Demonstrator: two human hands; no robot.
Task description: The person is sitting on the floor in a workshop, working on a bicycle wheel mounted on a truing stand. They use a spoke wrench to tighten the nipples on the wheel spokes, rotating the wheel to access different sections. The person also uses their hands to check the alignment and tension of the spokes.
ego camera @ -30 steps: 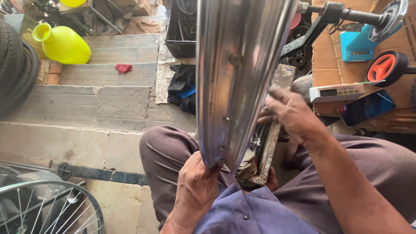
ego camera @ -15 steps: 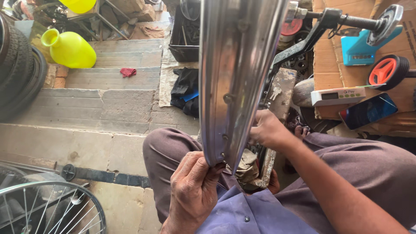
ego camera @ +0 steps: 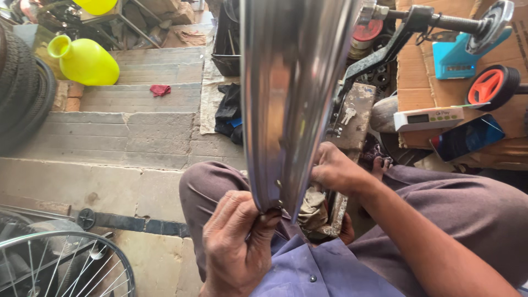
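Rim [ego camera: 291,82], a shiny metal wheel hoop, stood upright through the centre of the frame above the lap. Left hand [ego camera: 234,247] pinched its lower edge; right hand [ego camera: 333,170] seemingly clenched behind it, on what I couldn't tell.

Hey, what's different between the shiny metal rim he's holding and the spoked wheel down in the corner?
The bare metal rim stands upright on the person's lap, gripped at its lower end by the left hand, with the right hand beside it; the spoked wheel lies untouched on the ground. The held rim shows no spokes; the other has many. Both are silvery metal.
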